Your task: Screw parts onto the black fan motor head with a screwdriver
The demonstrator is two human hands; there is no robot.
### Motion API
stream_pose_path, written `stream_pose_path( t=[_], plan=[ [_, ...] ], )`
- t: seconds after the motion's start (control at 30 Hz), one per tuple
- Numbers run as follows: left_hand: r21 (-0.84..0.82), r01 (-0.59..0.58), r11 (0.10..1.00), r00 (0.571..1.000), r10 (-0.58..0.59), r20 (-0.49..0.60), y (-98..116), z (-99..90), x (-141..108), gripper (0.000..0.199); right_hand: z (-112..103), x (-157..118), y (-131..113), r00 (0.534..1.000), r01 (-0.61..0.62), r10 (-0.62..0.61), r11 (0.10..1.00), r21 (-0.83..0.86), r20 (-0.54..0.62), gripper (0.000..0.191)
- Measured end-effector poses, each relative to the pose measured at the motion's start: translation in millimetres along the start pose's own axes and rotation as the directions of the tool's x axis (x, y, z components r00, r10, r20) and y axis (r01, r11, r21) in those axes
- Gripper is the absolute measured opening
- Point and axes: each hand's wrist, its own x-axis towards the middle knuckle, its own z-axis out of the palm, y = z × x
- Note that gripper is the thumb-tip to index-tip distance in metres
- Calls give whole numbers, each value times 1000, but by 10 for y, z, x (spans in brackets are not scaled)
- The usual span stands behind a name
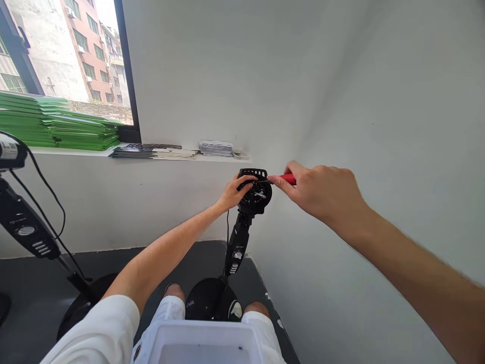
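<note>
A black pedestal fan without a visible grille or blades stands in front of me, its motor head [254,198] at the top of a black control column [237,247]. My left hand [234,193] grips the left side of the motor head, fingers over its upper face. From the right, my right hand [316,189] is closed around a red-handled screwdriver [289,179]. The thin shaft points left and its end lies at the upper part of the motor head, close to my left fingertips. What the tip touches is too small to tell.
A white tray [204,331] rests on my lap. The round black base [202,298] is between my feet. Another fan column [28,222] with loose cables stands left. Green stacks [79,129] and papers [215,148] line the windowsill; walls meet at the right.
</note>
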Motion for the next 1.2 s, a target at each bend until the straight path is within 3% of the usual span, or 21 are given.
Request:
stream_pose_path(
  t=[0.1, 0.27, 0.4, 0.57, 0.7, 0.87, 0.97, 1.03, 1.2],
  plan=[
    [4, 11, 1000, 1000, -10, -24, 1, 2, -5, 16, 8, -1, 5, 998, 43, -49, 990, 138, 34, 36],
    [13, -1, 1000, 1000, 2, -10, -3, -10, -2, 17, 20, -9, 0, 999, 0, -1, 1000, -19, -36, 47],
    [34, -1, 999, 1000, 1, 12, 4, -22, -6, 20, 8, -6, 4, 997, 64, -68, 991, 120, 36, 36],
    [36, 9, 999, 1000, -10, 26, 13, -20, -6, 21, -10, -30, -9, 1000, -5, 5, 999, -45, -3, 50],
    [4, 1, 1000, 1000, -1, -14, -8, -4, -3, 23, -6, -27, -10, 996, 45, -56, 988, 148, 71, 35],
    [26, -1, 1000, 1000, 1, 6, 3, -18, 1, 18, 0, -31, -11, 1000, -16, 16, 998, -67, -8, 53],
    [31, -2, 1000, 1000, 1, 23, 29, -30, 3, 18, 4, -30, -7, 997, 39, -43, 996, 74, 59, 37],
    [30, 2, 1000, 1000, -3, 23, 39, -30, 4, 19, 7, -30, -5, 994, 57, -70, 988, 144, 85, 38],
    [36, -5, 999, 1000, 5, 14, 22, -20, -1, 20, 0, -37, -3, 999, 20, -20, 1000, -8, -32, 54]
  ],
)
